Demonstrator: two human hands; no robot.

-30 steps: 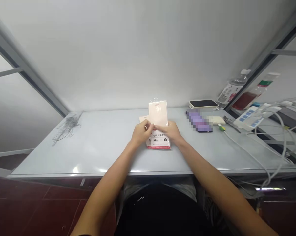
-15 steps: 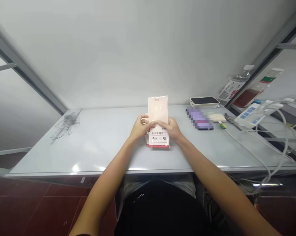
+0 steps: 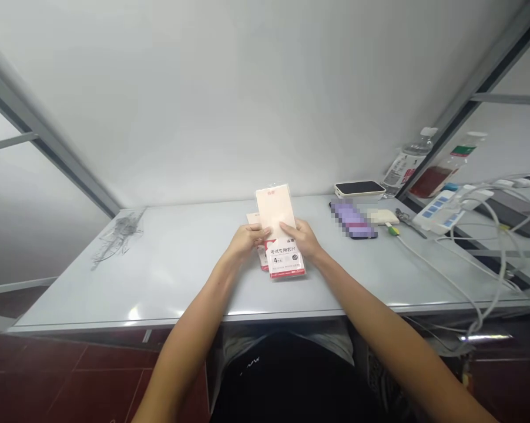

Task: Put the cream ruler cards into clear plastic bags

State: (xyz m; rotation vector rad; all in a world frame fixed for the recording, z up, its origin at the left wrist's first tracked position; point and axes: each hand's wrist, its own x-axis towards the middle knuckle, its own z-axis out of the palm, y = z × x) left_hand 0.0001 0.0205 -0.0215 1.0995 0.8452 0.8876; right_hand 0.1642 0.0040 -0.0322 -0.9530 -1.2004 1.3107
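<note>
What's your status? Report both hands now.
Left hand, right hand holding ruler packet. Second packet beneath. Phone off right, not in the way.

Bright, flat light across my table (image 3: 181, 264) right now, white glare flaring along its front edge, hardly any shadow. The wide lens bends the metal frame (image 3: 40, 135) at the edge, and the red floor (image 3: 71, 376) drops dim.
</note>
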